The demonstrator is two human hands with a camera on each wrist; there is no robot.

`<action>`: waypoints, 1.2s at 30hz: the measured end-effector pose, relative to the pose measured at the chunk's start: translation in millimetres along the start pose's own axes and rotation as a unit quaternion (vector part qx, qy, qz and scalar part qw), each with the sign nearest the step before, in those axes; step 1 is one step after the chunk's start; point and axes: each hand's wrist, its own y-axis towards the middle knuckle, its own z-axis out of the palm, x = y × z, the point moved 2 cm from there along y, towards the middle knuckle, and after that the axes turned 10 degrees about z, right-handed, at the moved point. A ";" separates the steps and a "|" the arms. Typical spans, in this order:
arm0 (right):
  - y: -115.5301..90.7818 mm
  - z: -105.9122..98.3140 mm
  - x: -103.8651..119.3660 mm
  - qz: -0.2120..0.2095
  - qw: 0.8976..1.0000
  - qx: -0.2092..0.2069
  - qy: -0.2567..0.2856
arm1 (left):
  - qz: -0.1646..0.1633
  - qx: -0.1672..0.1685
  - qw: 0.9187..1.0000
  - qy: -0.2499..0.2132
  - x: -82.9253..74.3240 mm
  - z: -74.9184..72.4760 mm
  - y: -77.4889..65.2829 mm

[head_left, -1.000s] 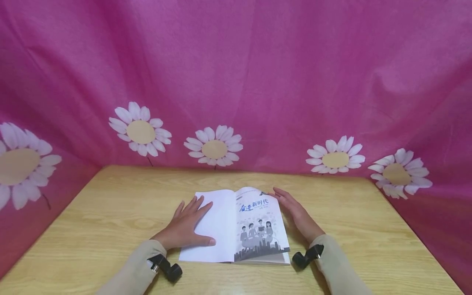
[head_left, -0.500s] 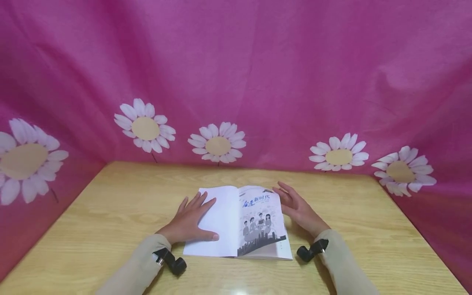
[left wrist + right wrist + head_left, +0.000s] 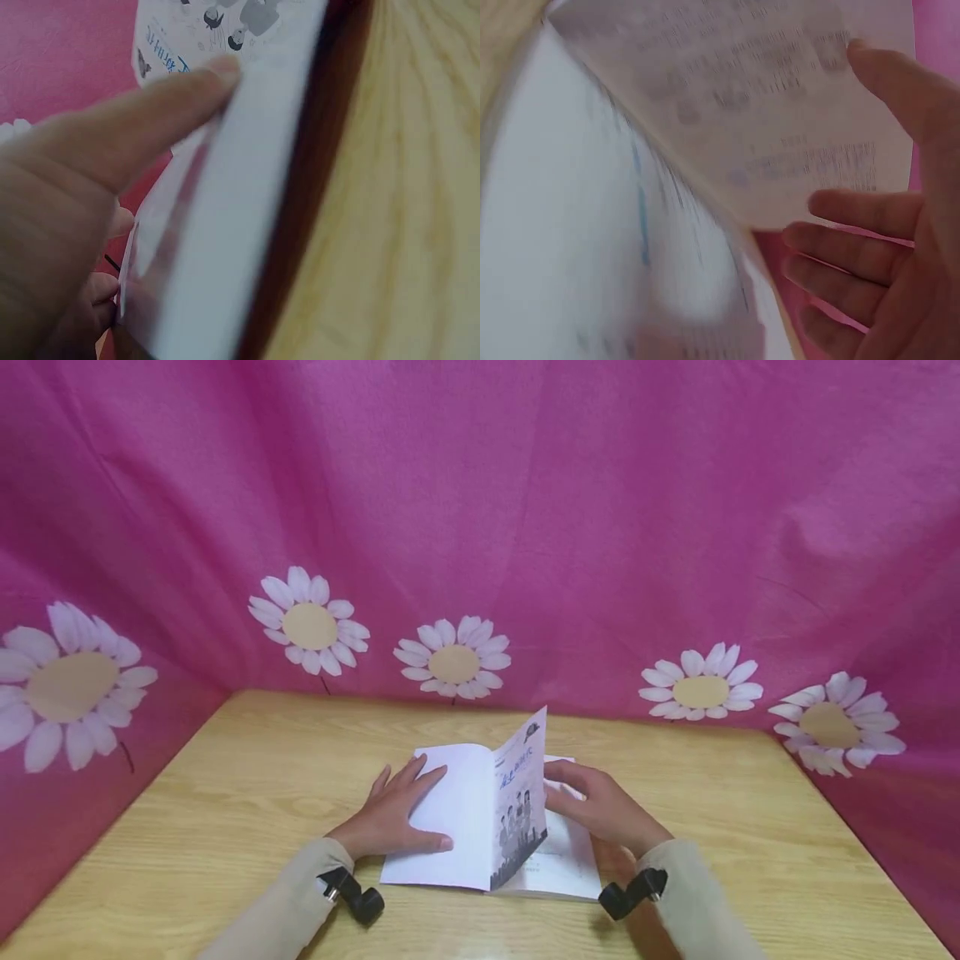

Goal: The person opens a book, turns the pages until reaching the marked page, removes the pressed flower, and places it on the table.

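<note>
A thin paperback book [image 3: 457, 868] lies open on the table. My left hand [image 3: 390, 822] rests on its blank left side, fingers spread and thumb stretched toward the fold. One leaf [image 3: 517, 814] stands up from the spine, showing blue lettering and grey cartoon figures. Behind that leaf is my right hand [image 3: 603, 810], its fingers loosely bent. In the right wrist view the right thumb [image 3: 892, 90] lies against the printed back of the leaf, while the other fingers [image 3: 847, 255] spread near its lower edge. More pages lie flat under the lifted leaf.
The book is on a light wood-grain table [image 3: 300, 752]. A pink curtain [image 3: 480, 510] with white daisies hangs along the table's back and sides. Small black cameras sit on both wrists, over beige sleeves [image 3: 281, 902].
The printed leaf has risen from lying on the right side to standing up from the spine. My right hand has moved left behind it. My left hand has stayed on the left side.
</note>
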 end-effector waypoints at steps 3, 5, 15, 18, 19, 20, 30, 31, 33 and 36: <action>-3.6 7.5 10.9 -0.034 0.999 0.013 -0.014 | -0.009 -0.023 0.999 -0.031 0.9 0.9 0.1; -6.6 13.4 17.4 -0.044 0.999 0.026 -0.018 | -0.021 -0.045 0.997 -0.067 2.1 1.9 0.8; -15.1 42.1 38.5 -0.092 0.993 0.049 -0.047 | -0.075 -0.171 0.938 -0.291 5.1 -3.1 5.1; -16.3 49.2 40.5 -0.088 0.993 0.060 -0.046 | -0.068 -0.177 0.931 -0.312 6.1 -4.1 4.1; -16.6 51.5 40.8 -0.087 0.993 0.065 -0.047 | -0.066 -0.178 0.928 -0.322 6.3 -4.2 3.5; -16.7 53.7 40.8 -0.086 0.993 0.068 -0.049 | -0.069 -0.177 0.924 -0.331 6.6 -4.4 3.0; -19.2 68.5 40.2 -0.105 0.989 0.062 -0.089 | -0.091 -0.180 0.909 -0.365 3.9 -7.6 1.1; -19.2 69.4 40.3 -0.109 0.988 0.063 -0.090 | -0.092 -0.181 0.909 -0.365 4.0 -7.5 1.1; -19.5 71.0 40.8 -0.115 0.987 0.066 -0.092 | -0.093 -0.184 0.909 -0.361 4.4 -7.8 1.2; -19.2 72.5 42.1 -0.127 0.984 0.069 -0.106 | -0.094 -0.190 0.909 -0.358 5.2 -9.3 1.5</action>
